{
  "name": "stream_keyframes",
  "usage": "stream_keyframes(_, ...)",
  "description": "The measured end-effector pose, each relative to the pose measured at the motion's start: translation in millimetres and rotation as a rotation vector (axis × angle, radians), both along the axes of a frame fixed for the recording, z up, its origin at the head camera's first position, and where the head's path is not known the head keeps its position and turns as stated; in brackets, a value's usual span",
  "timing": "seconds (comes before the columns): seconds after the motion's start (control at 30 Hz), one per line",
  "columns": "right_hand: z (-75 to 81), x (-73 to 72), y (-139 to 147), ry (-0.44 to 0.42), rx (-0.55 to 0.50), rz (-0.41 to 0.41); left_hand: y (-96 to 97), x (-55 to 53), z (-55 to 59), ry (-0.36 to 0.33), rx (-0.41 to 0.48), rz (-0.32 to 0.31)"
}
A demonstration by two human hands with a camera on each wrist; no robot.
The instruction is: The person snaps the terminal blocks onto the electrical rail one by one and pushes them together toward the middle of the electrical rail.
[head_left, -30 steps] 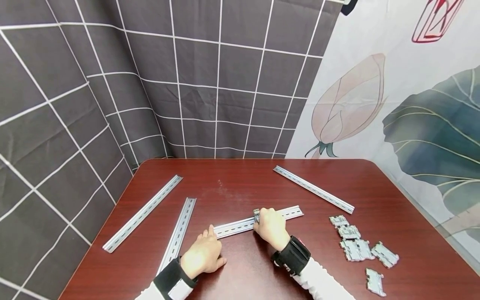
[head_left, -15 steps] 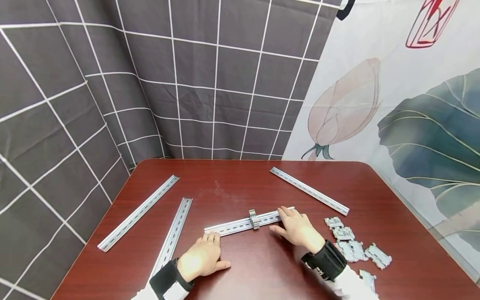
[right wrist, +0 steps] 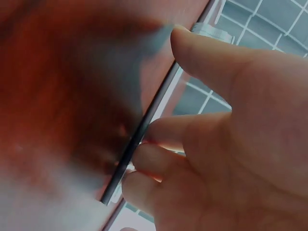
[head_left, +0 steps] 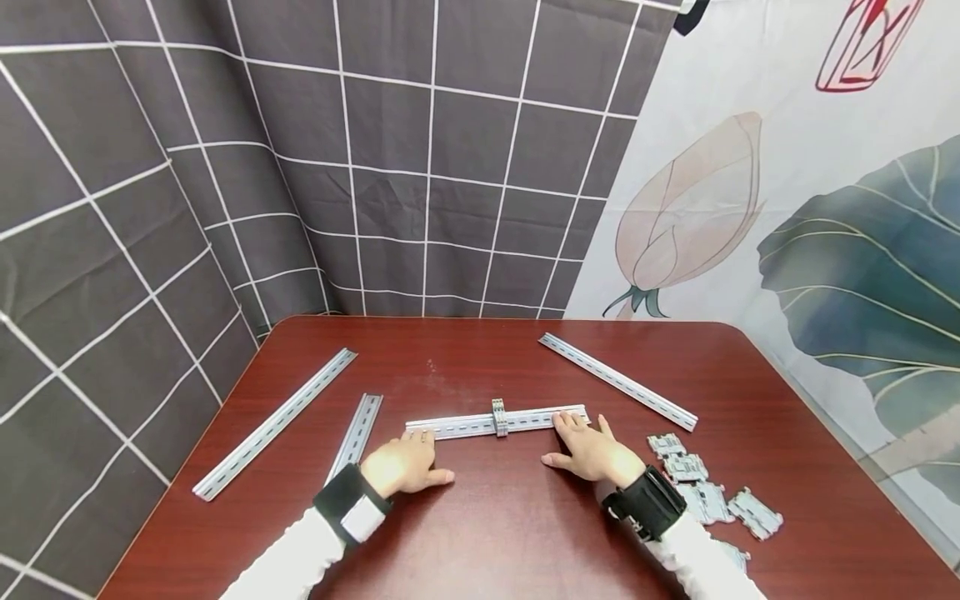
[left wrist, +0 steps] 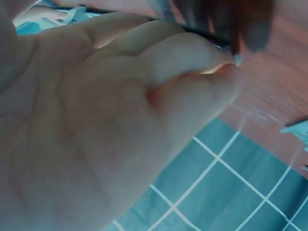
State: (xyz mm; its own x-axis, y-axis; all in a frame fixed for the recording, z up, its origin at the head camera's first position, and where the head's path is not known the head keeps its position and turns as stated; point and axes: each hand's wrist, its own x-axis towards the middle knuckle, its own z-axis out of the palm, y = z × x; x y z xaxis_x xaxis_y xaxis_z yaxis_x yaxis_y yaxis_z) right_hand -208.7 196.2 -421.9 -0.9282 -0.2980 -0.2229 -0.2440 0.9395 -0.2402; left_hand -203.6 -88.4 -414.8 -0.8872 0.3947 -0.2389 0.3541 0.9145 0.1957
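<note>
A slotted metal DIN rail lies crosswise on the table in the head view, with one grey terminal block standing across it near the middle. My left hand rests its extended fingertips on the rail's left end, thumb pointing right. At the other end, the fingertips of my right hand touch the rail, thumb spread toward the middle. The right wrist view shows the rail's dark edge along those fingers and the terminal block beyond the thumb. In the left wrist view, my palm hides most of the rail.
Two more DIN rails lie slanted on the left, an outer rail and an inner rail partly behind the left hand. Another rail lies back right. Several loose terminal blocks lie right of the right forearm, which partly covers them.
My right hand has let go of the terminal block and moved to the rail's right end. The rail has turned to lie nearly straight across, its left end shifting away with my left hand.
</note>
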Motion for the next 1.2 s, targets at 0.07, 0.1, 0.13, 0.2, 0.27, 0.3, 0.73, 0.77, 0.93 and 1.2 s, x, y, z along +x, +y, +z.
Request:
stream_keyframes(0.07, -0.6, -7.3, 0.4, -0.004, 0.002, 0.007, -0.1, -12.4, -0.8, -0.017, -0.011, -0.005)
stream_keyframes(0.1, -1.1, -11.3, 0.4, -0.004, 0.002, 0.01, -0.1, -18.1, -1.6, -0.021, -0.017, -0.008)
stream_keyframes(0.13, -1.5, -15.3, 0.0, -0.004, 0.003, 0.011, 0.0, -23.5, -1.9, -0.027, -0.021, -0.006)
stream_keyframes(0.2, -2.7, -22.7, -1.0, -0.002, 0.005, 0.012, 0.1, -33.7, -4.1, -0.032, -0.029, -0.007)
stream_keyframes(0.27, -4.2, -29.8, -2.6, 0.005, 0.014, 0.014, 0.5, -42.4, -5.4, -0.035, -0.039, -0.006)
stream_keyframes(0.3, -5.2, -33.3, -3.4, 0.006, 0.015, 0.014, 0.5, -46.3, -6.1, -0.034, -0.047, -0.008)
stream_keyframes(0.73, -5.7, -79.8, -17.9, -0.005, 0.061, 0.036, -8.2, -95.9, 1.2, -0.069, -0.083, -0.008)
stream_keyframes(0.77, -5.0, -82.9, -19.6, -0.004, 0.066, 0.036, -9.5, -99.4, 2.1, -0.071, -0.082, -0.003)
stream_keyframes(0.93, -1.5, -95.2, -29.7, -0.008, 0.072, 0.044, -17.2, -112.9, 5.2, -0.077, -0.061, 0.02)
stream_keyframes(1.2, -2.5, -117.9, -44.2, -0.07, 0.1, 0.039, -31.6, -132.9, -3.9, -0.021, -0.048, 0.011)
